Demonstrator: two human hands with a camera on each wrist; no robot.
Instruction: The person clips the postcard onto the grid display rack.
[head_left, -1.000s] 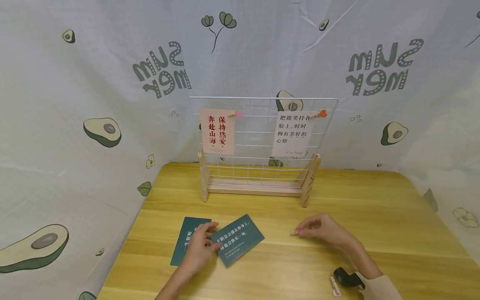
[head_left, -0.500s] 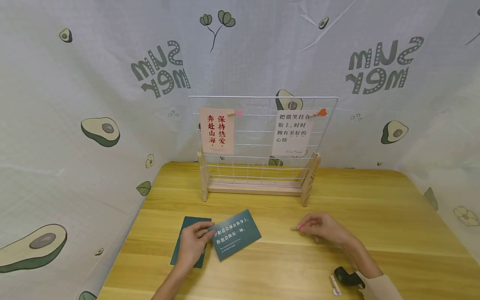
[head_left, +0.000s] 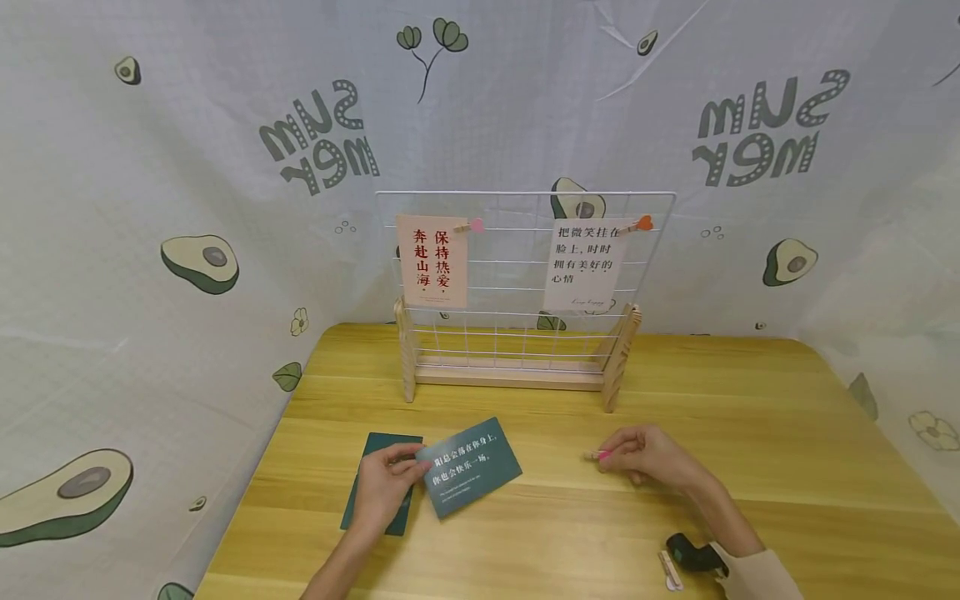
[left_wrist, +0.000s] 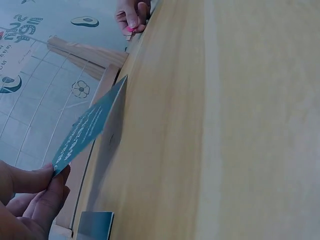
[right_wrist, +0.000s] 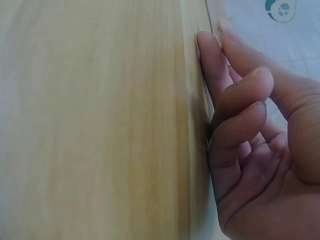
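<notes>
Head view, green card (head_left: pixel 468 471) pinched in left hand (head_left: pixel 386 485), tilted over surface (head_left: pixel 555 533), pink clip (head_left: pixel 602 455) pinched in right hand (head_left: pixel 647 454), second card (head_left: pixel 401 515) partly hidden by left hand, loose clip (head_left: pixel 670 571) near right sleeve (head_left: pixel 759 577), wire rack (head_left: pixel 510 377) beyond.

Teal white-lettered card (head_left: pixel 471 468), tilted, in the left grip (head_left: pixel 384 490); pink-ended wooden clip (head_left: pixel 593 455) in the right grip (head_left: pixel 651 457).

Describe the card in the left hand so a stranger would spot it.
In front of the grid rack, the left hand pinches a teal card. Its dark neighbour lies flat on the table; this one is held at a tilt.
</notes>
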